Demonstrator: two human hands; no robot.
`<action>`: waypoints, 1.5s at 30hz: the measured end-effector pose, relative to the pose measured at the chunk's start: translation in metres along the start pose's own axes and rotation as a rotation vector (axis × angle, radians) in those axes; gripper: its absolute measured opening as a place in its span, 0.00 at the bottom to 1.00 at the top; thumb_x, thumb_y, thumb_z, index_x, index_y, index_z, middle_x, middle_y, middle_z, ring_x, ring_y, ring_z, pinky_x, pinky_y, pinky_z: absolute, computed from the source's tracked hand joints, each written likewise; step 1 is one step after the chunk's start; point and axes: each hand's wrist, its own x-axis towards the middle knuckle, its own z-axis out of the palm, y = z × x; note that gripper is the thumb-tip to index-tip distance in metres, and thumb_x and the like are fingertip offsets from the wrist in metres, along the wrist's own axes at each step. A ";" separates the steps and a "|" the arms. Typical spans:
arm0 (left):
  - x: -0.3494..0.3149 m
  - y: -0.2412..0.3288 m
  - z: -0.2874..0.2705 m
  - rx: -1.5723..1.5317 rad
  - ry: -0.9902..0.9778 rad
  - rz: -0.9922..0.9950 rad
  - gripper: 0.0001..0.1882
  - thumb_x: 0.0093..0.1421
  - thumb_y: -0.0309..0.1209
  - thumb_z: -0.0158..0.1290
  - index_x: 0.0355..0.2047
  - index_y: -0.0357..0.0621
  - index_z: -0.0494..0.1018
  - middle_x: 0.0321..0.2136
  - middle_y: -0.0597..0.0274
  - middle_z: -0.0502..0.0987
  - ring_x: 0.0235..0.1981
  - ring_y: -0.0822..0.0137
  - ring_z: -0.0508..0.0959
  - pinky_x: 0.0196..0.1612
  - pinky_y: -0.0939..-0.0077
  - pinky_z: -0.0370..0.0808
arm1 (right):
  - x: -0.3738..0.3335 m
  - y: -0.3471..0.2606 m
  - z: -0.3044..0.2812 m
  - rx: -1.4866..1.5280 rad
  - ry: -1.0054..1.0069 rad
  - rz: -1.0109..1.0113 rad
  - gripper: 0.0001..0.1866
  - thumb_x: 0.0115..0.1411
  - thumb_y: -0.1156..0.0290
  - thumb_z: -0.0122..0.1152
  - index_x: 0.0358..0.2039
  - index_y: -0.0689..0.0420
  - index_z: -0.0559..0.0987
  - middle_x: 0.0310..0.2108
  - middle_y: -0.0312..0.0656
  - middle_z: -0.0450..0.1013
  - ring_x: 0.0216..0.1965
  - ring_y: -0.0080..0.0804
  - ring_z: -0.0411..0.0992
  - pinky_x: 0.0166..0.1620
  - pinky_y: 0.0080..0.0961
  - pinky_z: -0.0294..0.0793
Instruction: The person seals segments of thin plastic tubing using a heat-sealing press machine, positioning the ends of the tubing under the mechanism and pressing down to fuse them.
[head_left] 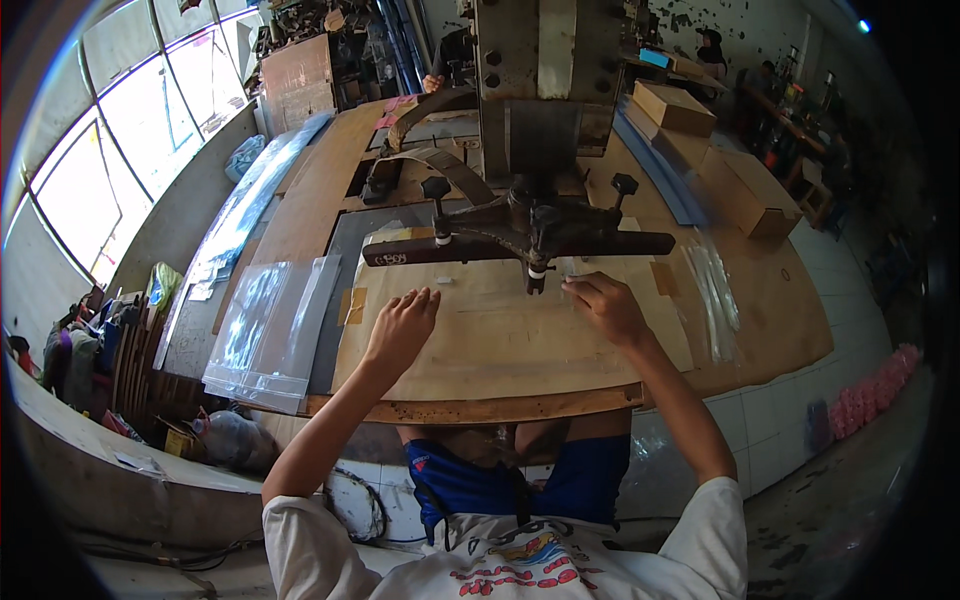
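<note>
"Plastic sheets (pixel 270 330), thin and see-through, lie on the left of the bench (pixel 790 320). What is beside them?"

"The left hand (pixel 408 315). Its fingers are bent and loose over the tan board (pixel 510 350), and I see nothing in them. A small white piece (pixel 445 281) is on the board, just beside the tips."

"And in the middle?"

"A dark metal bar (pixel 620 244) is over the far part of the board, under the big press (pixel 545 100)."

"What about the right hand (pixel 605 305)?"

"Its thumb and fingers nearly meet, close to the bar. I can't tell if they pinch something. Past it lie clear strips (pixel 712 300)."

"So which step is it?"

"My guess is setting things straight on the board. The next move calls for careful fingers, kept out from under the bar."
</note>
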 end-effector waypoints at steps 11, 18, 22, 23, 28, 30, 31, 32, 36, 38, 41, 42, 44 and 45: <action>0.029 -0.020 0.026 -0.500 -0.015 -0.125 0.35 0.54 0.10 0.45 0.65 0.35 0.68 0.67 0.42 0.68 0.72 0.48 0.63 0.73 0.57 0.63 | -0.005 0.018 0.016 0.021 -0.140 0.221 0.16 0.61 0.78 0.58 0.49 0.57 0.84 0.50 0.43 0.81 0.52 0.41 0.78 0.58 0.34 0.79; 0.043 -0.025 0.023 -0.674 0.078 -0.089 0.22 0.67 0.20 0.47 0.61 0.32 0.72 0.65 0.39 0.69 0.70 0.45 0.65 0.74 0.58 0.60 | 0.001 0.023 0.017 -0.006 -0.188 0.212 0.16 0.64 0.77 0.57 0.52 0.59 0.82 0.54 0.44 0.79 0.56 0.42 0.75 0.61 0.35 0.76; 0.043 -0.021 0.021 -0.647 0.031 -0.088 0.23 0.72 0.33 0.49 0.64 0.35 0.70 0.67 0.41 0.67 0.72 0.46 0.62 0.75 0.57 0.56 | -0.001 0.025 0.019 0.082 -0.148 0.277 0.14 0.68 0.72 0.57 0.51 0.61 0.82 0.54 0.45 0.78 0.58 0.43 0.73 0.62 0.36 0.74; 0.040 -0.019 0.022 -0.595 0.025 -0.097 0.26 0.72 0.37 0.49 0.66 0.36 0.69 0.69 0.42 0.66 0.73 0.47 0.60 0.76 0.55 0.53 | -0.001 0.024 0.021 0.079 -0.143 0.277 0.14 0.68 0.72 0.57 0.51 0.61 0.82 0.54 0.45 0.78 0.58 0.43 0.73 0.62 0.36 0.74; 0.041 -0.017 0.019 -0.538 -0.050 -0.076 0.32 0.72 0.44 0.49 0.70 0.39 0.63 0.72 0.43 0.61 0.75 0.49 0.56 0.78 0.53 0.47 | -0.012 0.019 0.023 0.013 -0.151 0.282 0.18 0.71 0.66 0.57 0.55 0.63 0.80 0.58 0.46 0.77 0.63 0.43 0.70 0.66 0.39 0.69; 0.042 -0.016 0.017 -0.513 -0.075 -0.047 0.34 0.72 0.46 0.48 0.72 0.40 0.60 0.72 0.44 0.61 0.75 0.49 0.55 0.78 0.52 0.46 | -0.013 0.017 0.020 0.008 -0.160 0.291 0.19 0.71 0.65 0.57 0.56 0.63 0.79 0.58 0.47 0.76 0.63 0.44 0.70 0.67 0.39 0.68; 0.042 -0.016 0.016 -0.511 -0.071 -0.046 0.34 0.72 0.46 0.48 0.72 0.40 0.60 0.72 0.44 0.61 0.75 0.49 0.55 0.78 0.52 0.46 | -0.013 0.017 0.019 0.005 -0.174 0.301 0.21 0.71 0.64 0.58 0.57 0.64 0.78 0.59 0.47 0.76 0.63 0.44 0.69 0.67 0.39 0.68; 0.043 -0.016 0.014 -0.509 -0.071 -0.034 0.34 0.72 0.46 0.48 0.72 0.40 0.60 0.71 0.44 0.62 0.75 0.49 0.56 0.78 0.52 0.47 | -0.012 0.015 0.017 0.003 -0.172 0.300 0.21 0.71 0.64 0.58 0.57 0.64 0.78 0.59 0.47 0.76 0.63 0.44 0.69 0.67 0.39 0.68; 0.045 -0.015 0.015 -0.542 -0.041 -0.035 0.32 0.71 0.42 0.50 0.71 0.39 0.62 0.69 0.44 0.65 0.74 0.48 0.58 0.77 0.54 0.50 | -0.009 0.013 0.013 -0.055 -0.219 0.281 0.23 0.71 0.62 0.58 0.59 0.64 0.77 0.60 0.47 0.75 0.63 0.45 0.69 0.67 0.40 0.67; 0.047 -0.016 0.017 -0.600 0.035 -0.025 0.30 0.70 0.40 0.51 0.68 0.38 0.65 0.67 0.44 0.67 0.72 0.47 0.61 0.75 0.53 0.53 | -0.009 0.014 0.012 -0.067 -0.225 0.275 0.23 0.71 0.62 0.58 0.60 0.64 0.77 0.61 0.47 0.75 0.63 0.45 0.69 0.67 0.40 0.66; 0.040 -0.011 0.019 -0.626 0.102 -0.049 0.26 0.68 0.37 0.53 0.63 0.35 0.70 0.64 0.43 0.71 0.70 0.45 0.64 0.73 0.53 0.58 | -0.009 0.014 0.013 -0.086 -0.210 0.269 0.24 0.70 0.61 0.58 0.61 0.63 0.76 0.61 0.46 0.74 0.64 0.45 0.68 0.68 0.41 0.64; 0.038 -0.009 0.020 -0.597 0.094 -0.081 0.25 0.68 0.36 0.54 0.61 0.34 0.71 0.64 0.43 0.71 0.69 0.44 0.65 0.73 0.53 0.59 | -0.010 0.015 0.013 -0.077 -0.211 0.268 0.25 0.70 0.61 0.59 0.61 0.63 0.76 0.62 0.46 0.74 0.64 0.45 0.68 0.68 0.41 0.63; 0.039 -0.008 0.017 -0.570 0.099 -0.046 0.25 0.68 0.36 0.54 0.62 0.34 0.71 0.64 0.42 0.71 0.69 0.43 0.66 0.73 0.54 0.59 | -0.011 0.015 0.013 -0.072 -0.211 0.268 0.25 0.70 0.60 0.59 0.61 0.63 0.76 0.62 0.46 0.74 0.64 0.45 0.67 0.68 0.41 0.63; 0.040 -0.008 0.016 -0.541 0.101 -0.015 0.26 0.69 0.36 0.53 0.63 0.34 0.71 0.64 0.41 0.71 0.68 0.43 0.67 0.74 0.55 0.59 | -0.011 0.015 0.013 -0.059 -0.207 0.263 0.25 0.69 0.60 0.59 0.60 0.64 0.76 0.62 0.47 0.74 0.65 0.45 0.67 0.67 0.42 0.63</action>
